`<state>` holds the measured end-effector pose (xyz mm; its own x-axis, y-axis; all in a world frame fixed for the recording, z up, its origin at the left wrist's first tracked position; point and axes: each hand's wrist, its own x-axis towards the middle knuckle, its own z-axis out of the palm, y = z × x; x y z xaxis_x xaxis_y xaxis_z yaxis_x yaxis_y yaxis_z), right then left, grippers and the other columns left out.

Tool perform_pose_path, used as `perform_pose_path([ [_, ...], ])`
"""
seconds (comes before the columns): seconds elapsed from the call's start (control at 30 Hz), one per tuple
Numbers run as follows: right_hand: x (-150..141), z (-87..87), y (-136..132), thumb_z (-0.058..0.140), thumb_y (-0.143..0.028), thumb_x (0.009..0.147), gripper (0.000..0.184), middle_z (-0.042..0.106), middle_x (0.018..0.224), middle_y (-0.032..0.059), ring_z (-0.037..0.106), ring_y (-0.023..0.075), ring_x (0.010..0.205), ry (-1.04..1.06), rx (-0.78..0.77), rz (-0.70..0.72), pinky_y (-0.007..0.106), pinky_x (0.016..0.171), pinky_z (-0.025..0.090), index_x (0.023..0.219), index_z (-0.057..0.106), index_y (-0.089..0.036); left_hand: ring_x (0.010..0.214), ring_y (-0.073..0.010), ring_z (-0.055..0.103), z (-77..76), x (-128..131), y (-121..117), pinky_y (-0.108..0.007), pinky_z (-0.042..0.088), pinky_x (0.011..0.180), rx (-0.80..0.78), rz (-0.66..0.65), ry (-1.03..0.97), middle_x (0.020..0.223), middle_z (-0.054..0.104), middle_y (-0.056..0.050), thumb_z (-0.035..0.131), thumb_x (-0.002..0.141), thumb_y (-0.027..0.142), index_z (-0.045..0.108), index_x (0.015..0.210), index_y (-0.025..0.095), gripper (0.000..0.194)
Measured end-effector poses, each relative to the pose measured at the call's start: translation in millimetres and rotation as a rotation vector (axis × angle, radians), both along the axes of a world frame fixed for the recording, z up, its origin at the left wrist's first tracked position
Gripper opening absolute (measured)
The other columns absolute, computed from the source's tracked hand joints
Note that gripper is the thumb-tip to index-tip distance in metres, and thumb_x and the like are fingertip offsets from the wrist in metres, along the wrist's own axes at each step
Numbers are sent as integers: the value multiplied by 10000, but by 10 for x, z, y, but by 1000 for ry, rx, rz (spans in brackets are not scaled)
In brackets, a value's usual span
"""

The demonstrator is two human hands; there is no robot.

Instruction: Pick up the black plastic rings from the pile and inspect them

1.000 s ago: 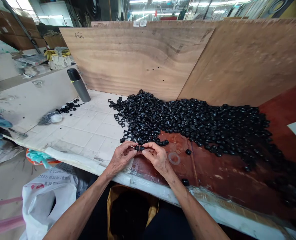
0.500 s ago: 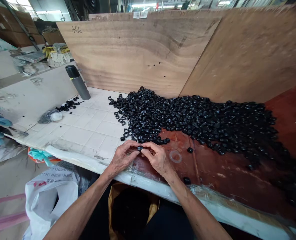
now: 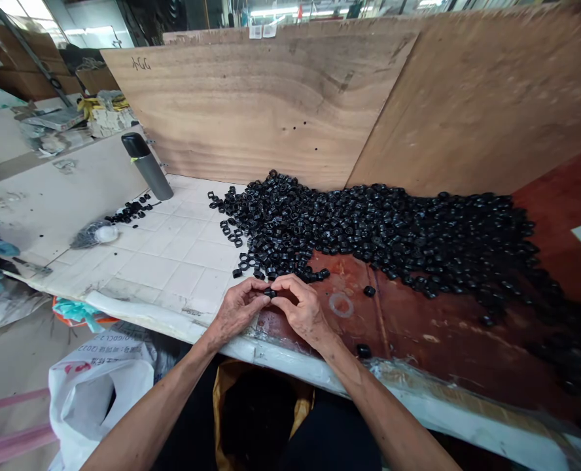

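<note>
Close to the table's front edge, a small black ring-shaped part [image 3: 269, 292] is pinched between my two hands. My left hand [image 3: 239, 307] grips it from the left with thumb and fingers. From the other side, the thumb and index finger of my right hand [image 3: 304, 311] close around it. Fingertips cover much of the part. Just beyond my hands lies a wide pile of black ring-shaped parts [image 3: 369, 219]. Two loose black pieces rest right of my right hand: a farther one [image 3: 369, 291] and a nearer one [image 3: 364, 351].
A grey bottle [image 3: 148, 167] stands at the back left, near small black pieces [image 3: 128, 211] and a plastic bag [image 3: 93, 233]. A wooden board [image 3: 251, 111] walls the back. Below the edge are an open yellow-brown bag [image 3: 218, 405] and a white sack [image 3: 74, 386].
The view has shifted slightly. My right thumb and index finger look a little farther apart around the small black part; both hands stay at the same place over the table edge.
</note>
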<state>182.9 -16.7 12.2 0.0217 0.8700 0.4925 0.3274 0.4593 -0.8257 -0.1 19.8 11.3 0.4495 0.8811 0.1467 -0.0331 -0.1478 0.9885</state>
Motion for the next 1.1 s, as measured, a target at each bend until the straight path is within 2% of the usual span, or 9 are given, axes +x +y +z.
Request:
perform_pose_path([
  [0.1,-5,-48,1,667,-177,862,117,718,942,37,675,188,843,-14,-31,-32,304,798,541,974,676,-212,950,-186,698,4,-4,4,-324,572,895,40,6,4,1043,724,-69,724,889,301,703,1080,173,231],
  [0.27,-42,-93,2,637,-280,935,241,702,809,10,666,166,690,-34,-76,-75,271,702,545,1165,630,-209,1043,-189,672,-3,-8,6,-346,534,977,252,-9,70,1110,711,-77,671,938,256,695,1100,197,174],
  [0.37,-45,-51,-15,587,-302,971,158,682,762,9,638,156,625,-81,-70,-70,260,652,524,1085,643,-207,1032,-192,673,-11,-11,4,-357,537,976,292,-14,93,1087,712,-76,662,944,254,690,1089,195,159],
  [0.5,-21,-9,-34,585,-264,950,160,683,820,37,637,172,704,-142,-8,-12,272,688,518,1062,671,-188,1017,-199,687,-61,-21,7,-346,566,925,243,53,97,1103,704,-80,680,930,282,684,1107,196,197],
  [0.57,-14,-24,-33,571,-264,963,143,663,745,26,622,168,668,-175,-7,-18,266,660,492,963,692,-187,1029,-205,687,-86,-26,10,-348,571,922,239,58,102,1116,703,-84,680,930,292,684,1115,200,207],
  [0.7,-17,-47,-39,491,-328,1027,414,598,589,4,576,142,558,-235,-74,-72,257,596,421,654,610,-195,1035,-202,682,-88,-36,9,-350,564,943,269,40,134,1110,701,-81,664,936,264,685,1110,200,187],
  [0.8,-22,2,-61,510,-372,1009,329,583,596,-18,559,135,555,-181,-118,-55,240,584,420,793,669,-182,1022,-190,679,-65,-41,4,-331,566,924,269,62,149,1112,699,-72,657,933,237,683,1121,205,193],
  [0.9,-31,75,-78,547,-380,976,360,491,522,-44,482,118,495,-159,-149,-36,233,543,398,684,628,-186,1014,-188,677,-42,-40,2,-321,570,901,262,84,161,1109,703,-71,651,928,232,686,1106,200,184],
  [1.1,-39,126,-79,643,-319,884,198,577,625,-19,513,129,539,-94,-146,-26,241,551,447,726,610,-206,997,-191,685,-11,-28,-6,-328,575,898,223,96,152,1101,709,-73,649,918,239,689,1091,188,184],
])
